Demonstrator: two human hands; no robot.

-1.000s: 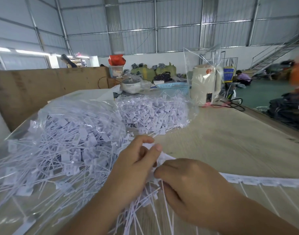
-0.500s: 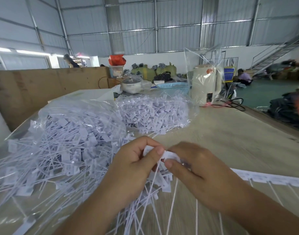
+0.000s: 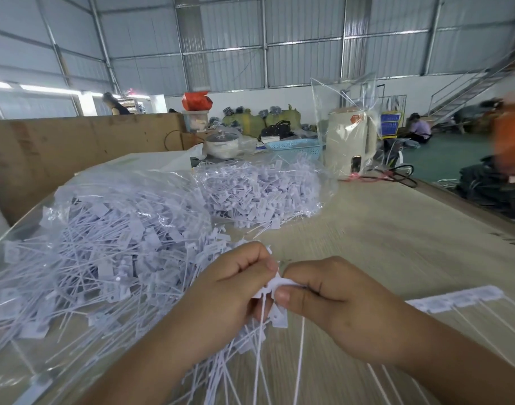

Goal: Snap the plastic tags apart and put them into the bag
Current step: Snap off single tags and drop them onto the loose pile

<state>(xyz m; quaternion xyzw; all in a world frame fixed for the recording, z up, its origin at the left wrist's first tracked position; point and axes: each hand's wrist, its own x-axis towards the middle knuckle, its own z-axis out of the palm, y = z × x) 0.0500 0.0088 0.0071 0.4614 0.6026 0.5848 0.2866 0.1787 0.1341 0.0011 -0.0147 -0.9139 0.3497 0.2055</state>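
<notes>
Both hands meet at the middle of the wooden table [image 3: 396, 238]. My left hand [image 3: 230, 293] grips a bunch of loose white plastic tags [image 3: 268, 320] whose thin tails hang down toward me. My right hand [image 3: 335, 305] pinches the end of a joined strip of tags [image 3: 455, 299], which runs off to the right along the table. The hands' fingertips nearly touch over the strip's end. A large clear bag [image 3: 98, 247] full of separated tags lies open on the left, right beside my left hand.
A second clear bag of tags [image 3: 262, 191] lies farther back at the centre. Behind it stand a white kettle in plastic wrap [image 3: 349, 141], a blue basket [image 3: 297, 146] and a pot [image 3: 221, 141]. A brown board [image 3: 60, 153] walls the left. People sit far right.
My right hand has slid left along the strip and risen to meet the left hand. The strip's end has been drawn up between both hands, leaving less strip on the table.
</notes>
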